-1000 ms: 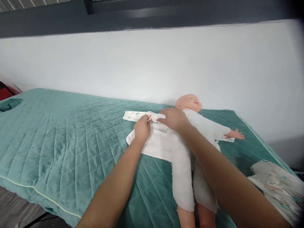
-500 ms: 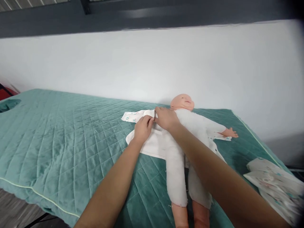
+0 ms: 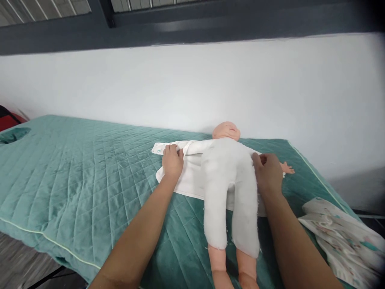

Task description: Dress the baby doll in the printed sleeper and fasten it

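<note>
A baby doll [image 3: 228,180] with a white cloth body lies on its back on a teal quilted table [image 3: 75,180], its head toward the wall. An opened white garment [image 3: 189,182] is spread under it. My left hand [image 3: 172,161] rests on the garment's left sleeve, fingers curled over the fabric by the doll's arm. My right hand [image 3: 267,173] lies at the doll's right side, fingers closed on the garment's edge near the doll's other arm.
A crumpled patterned cloth [image 3: 339,237] lies at the table's right end. A white wall stands right behind the table. A face hole [image 3: 13,134] shows in the table's far left end. The table's front edge runs along the lower left.
My right hand has left the doll's left shoulder and crossed over to its right side. My left hand has stayed on the left sleeve. The view shifted slightly.
</note>
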A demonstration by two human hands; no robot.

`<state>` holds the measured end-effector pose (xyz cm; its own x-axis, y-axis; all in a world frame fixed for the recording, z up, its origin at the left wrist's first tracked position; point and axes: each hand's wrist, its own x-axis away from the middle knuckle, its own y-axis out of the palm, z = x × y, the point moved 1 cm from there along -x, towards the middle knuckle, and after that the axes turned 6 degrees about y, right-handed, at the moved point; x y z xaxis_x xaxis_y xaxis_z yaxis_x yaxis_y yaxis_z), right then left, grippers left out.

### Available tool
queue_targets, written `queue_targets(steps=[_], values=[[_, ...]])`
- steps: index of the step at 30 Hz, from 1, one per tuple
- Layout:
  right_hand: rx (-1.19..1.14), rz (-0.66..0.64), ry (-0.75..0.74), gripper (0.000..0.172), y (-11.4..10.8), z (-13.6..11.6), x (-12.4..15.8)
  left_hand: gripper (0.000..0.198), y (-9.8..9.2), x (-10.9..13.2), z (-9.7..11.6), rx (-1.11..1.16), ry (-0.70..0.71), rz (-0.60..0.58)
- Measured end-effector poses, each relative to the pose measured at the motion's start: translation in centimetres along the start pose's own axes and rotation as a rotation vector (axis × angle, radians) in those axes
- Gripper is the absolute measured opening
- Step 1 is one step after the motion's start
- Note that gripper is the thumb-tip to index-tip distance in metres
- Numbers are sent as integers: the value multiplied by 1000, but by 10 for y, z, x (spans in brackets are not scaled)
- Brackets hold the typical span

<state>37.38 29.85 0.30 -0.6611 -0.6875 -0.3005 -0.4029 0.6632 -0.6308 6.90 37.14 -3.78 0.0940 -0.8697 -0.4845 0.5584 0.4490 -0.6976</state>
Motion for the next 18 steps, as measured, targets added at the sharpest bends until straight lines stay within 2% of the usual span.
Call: queue_targets(steps=[5, 8, 13, 16, 18], values=[[146, -223, 61, 49, -4, -10, 8, 22, -3, 2, 0, -14, -26, -1], [109, -322, 69, 55, -7, -14, 10, 24, -7, 3, 3, -19, -97, -73], [-43, -345, 197, 59, -12, -19, 15, 33, -13, 4, 6, -43, -192, -228], [-218, -327, 301, 60, -10, -21, 19, 30, -14, 5, 5, 1, -163, -237], [-374, -368, 321, 61, -6, -21, 22, 25, -14, 6, 4, 86, -120, -214]])
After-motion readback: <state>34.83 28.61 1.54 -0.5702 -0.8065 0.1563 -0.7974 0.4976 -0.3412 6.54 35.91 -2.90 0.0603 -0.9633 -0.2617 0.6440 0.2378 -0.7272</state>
